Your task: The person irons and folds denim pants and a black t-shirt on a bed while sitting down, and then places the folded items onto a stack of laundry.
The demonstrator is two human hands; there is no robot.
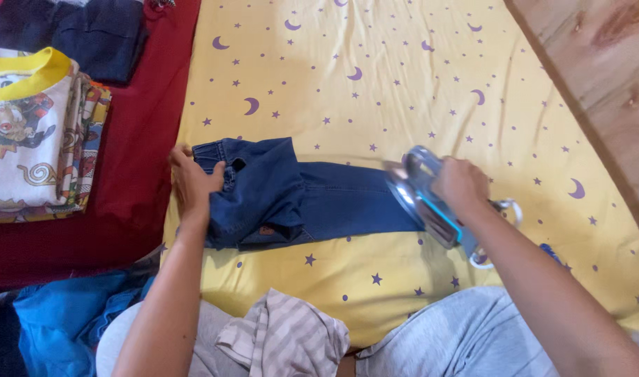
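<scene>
- Left hand (192,183), fingers spread wide, presses flat on the waistband end of the jeans (291,192), forearm stretched forward.
- The folded jeans lie across the yellow starred sheet (403,84).
- Right hand (461,184) is curled around the handle of the iron (427,199), which is at the jeans' leg end.

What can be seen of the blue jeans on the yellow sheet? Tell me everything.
The jeans are dark blue denim, small, folded into a long narrow shape lying flat across the yellow star-and-moon sheet. The waist end points toward the red cloth, with a pocket and a small brown patch showing. The left hand presses flat on the waist end. At the leg end, the right hand grips an iron, tilted, its tip on the denim.
</scene>
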